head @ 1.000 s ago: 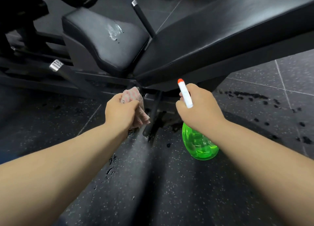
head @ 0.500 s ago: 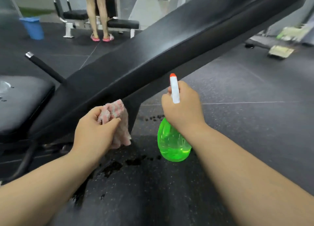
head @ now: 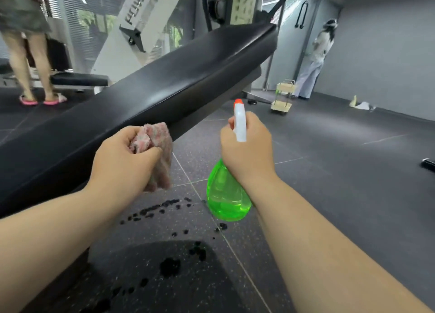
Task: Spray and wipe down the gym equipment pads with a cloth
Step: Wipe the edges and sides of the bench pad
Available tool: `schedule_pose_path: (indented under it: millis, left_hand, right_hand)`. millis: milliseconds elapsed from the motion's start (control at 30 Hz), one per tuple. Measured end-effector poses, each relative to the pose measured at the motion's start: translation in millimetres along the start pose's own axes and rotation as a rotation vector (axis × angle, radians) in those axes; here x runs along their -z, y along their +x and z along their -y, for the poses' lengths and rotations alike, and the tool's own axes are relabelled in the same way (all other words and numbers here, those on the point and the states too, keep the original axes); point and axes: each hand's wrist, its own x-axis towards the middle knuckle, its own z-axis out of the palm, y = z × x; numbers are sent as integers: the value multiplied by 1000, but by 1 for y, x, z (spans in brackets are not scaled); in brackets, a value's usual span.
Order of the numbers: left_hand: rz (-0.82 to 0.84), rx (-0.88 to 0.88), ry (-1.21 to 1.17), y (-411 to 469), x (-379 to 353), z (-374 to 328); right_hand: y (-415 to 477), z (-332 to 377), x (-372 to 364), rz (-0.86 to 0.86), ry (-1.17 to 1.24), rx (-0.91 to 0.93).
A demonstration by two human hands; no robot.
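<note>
Your left hand [head: 122,157] has its fingers curled tight around a bunched pink cloth [head: 156,136]. The cloth sits right by the low edge of the long black pad [head: 188,77], but you cannot tell if it touches. Your right hand [head: 247,152] is wrapped around the neck of the green bottle [head: 226,195]. The fingers on the trigger side are hidden, so it is hard to say if they are squeezing. The orange tip points up and away from you, near the pad's edge. The bottle hangs over the floor [head: 329,171] and looks to have only a little liquid at the bottom. Dark wet drops [head: 160,206] lie on the floor under your hands. The pad looks dry and plain from here, with no wet marks on the part you can see. So it seems this pad has not been cleaned yet. You probably have to spray it, then rub it all along with the cloth.
</note>
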Motion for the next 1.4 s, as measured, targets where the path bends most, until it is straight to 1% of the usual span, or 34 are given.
schedule_pose_path:
  millis: [133,267,333,433,533,600,700,733,800,867,1067,1200,1267,1300,1333,1400]
  left_hand:
    - [18,-63,-8,12,-25,-26]
    - [52,-106,-10,14,-38,-37]
    - [82,-111,-7,11,-39,-34]
    - [153,-101,59,1,-32,-10]
    - [175,15,85,-24,-16,40]
    - [182,151,106,-49,0,83]
    - [207,361,157,-90,27,145]
    - [215,412,167,-101,33,159]
    - [223,512,188,-124,44,183]
    - [220,592,190,-141,47,199]
    - [250,654,180,-161,38,218]
    - [285,685,111,-160,31,217]
    - [289,702,73,-156,28,214]
    - [297,703,46,-153,28,211]
    - [315,695,24,-150,28,206]
    - [368,675,-9,-141,30,194]
  right_hand:
    - [28,2,25,-58,-10,21]
    - [39,3,33,-70,-14,25]
    - [34,-2,30,-65,0,13]
    - [7,-24,7,5,-23,22]
    - [-45,-55,-32,163,-283,143]
    - [-91,-79,-57,343,-373,116]
    - [-159,-123,-90,637,-468,-9]
    - [-177,-134,-96,692,-461,-80]
    - [-216,-149,-107,751,-380,-240]
    - [-248,-155,-112,805,-330,-325]
    - [-293,-155,-109,919,-278,-367]
    - [-305,-151,-98,1064,-288,-239]
    - [-310,-152,-92,1135,-270,-254]
    - [-310,-152,-87,1190,-295,-257]
    - [-307,-151,-81,1265,-369,-242]
    - [-283,-142,-64,1423,-569,-228]
